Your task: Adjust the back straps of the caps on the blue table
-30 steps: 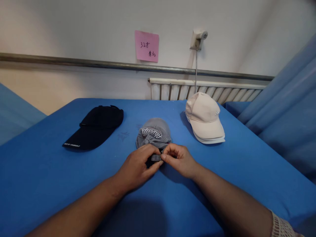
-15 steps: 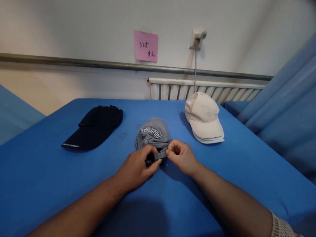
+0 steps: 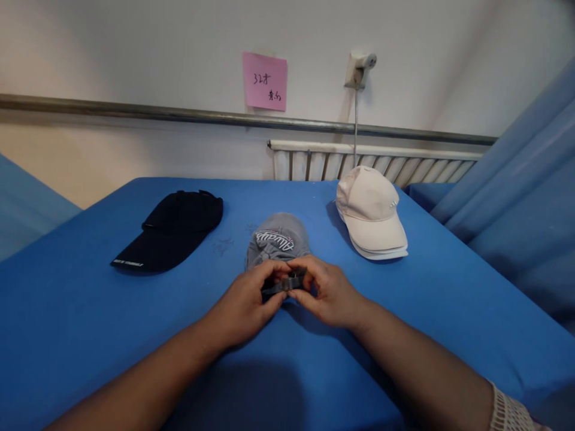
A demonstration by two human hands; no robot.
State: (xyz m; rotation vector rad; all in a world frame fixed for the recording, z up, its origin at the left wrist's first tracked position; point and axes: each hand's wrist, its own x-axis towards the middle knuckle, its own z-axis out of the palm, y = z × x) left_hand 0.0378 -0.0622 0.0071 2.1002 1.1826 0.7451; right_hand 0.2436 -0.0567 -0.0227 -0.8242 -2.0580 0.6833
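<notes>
A grey cap (image 3: 283, 230) with white "Always" lettering lies in the middle of the blue-covered table, its back strap turned toward me. My left hand (image 3: 247, 302) pinches the strap (image 3: 279, 286) from the left, thumb below and fingers above. From the right, my right hand (image 3: 330, 292) pinches the same strap close to its small metal buckle (image 3: 287, 284). The fingertips of both hands nearly meet at the buckle, and they partly hide the cap's rear opening.
A black cap (image 3: 179, 224) lies to the left, brim toward me. Stacked pale caps (image 3: 371, 200) sit at the right. Behind the blue table cover (image 3: 112, 317) are a radiator (image 3: 314, 161), a metal rail (image 3: 179, 114) and a pink note (image 3: 265, 82). A blue curtain (image 3: 521, 191) hangs right.
My right hand has moved left along the strap to the buckle, its fingers now beside those of my left hand. The strap has turned slightly; the other caps stay put.
</notes>
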